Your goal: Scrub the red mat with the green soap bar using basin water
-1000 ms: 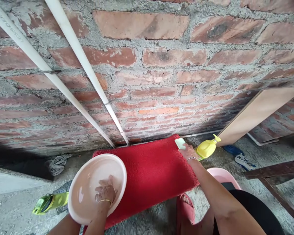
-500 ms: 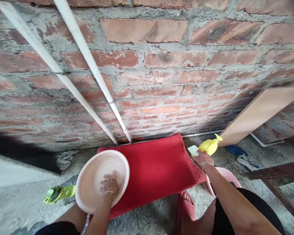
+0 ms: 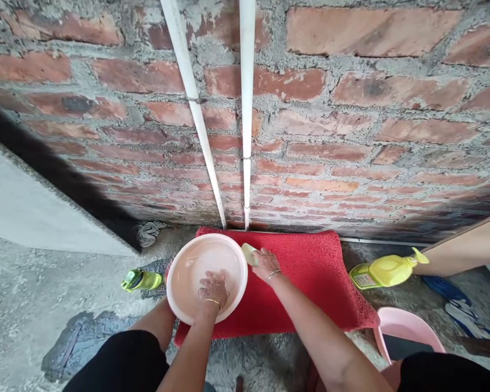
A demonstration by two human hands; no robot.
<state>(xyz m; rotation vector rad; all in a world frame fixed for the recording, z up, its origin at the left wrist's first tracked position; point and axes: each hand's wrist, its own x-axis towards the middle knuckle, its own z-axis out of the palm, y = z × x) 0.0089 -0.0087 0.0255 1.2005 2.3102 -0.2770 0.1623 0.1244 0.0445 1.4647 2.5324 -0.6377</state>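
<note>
A pale pink basin [image 3: 175, 294] of water rests at the left end of a red textured mat [image 3: 302, 294]. My left hand [image 3: 213, 288] is dipped inside it, fingers spread and holding nothing that I can see. Just right of the basin's rim, my right hand [image 3: 265, 264] grips a pale green block [image 3: 250, 254] with rounded corners, which looks like a bar of soap. Past the mat's right end, a yellow pump bottle [image 3: 387, 270] lies on its side.
A green-lidded bottle [image 3: 142, 280] lies left of the basin. At the right are a pink tub [image 3: 410, 321] with something dark in it and blue-and-white slippers [image 3: 461, 313]. White pipes [image 3: 247, 136] run down the brick wall [image 3: 322, 125]. A grey cloth [image 3: 147, 233] lies near the wall.
My right hand has moved left, from beside the yellow bottle to the basin's rim, carrying the pale green block. My left hand stays in the basin. The view has turned left.
</note>
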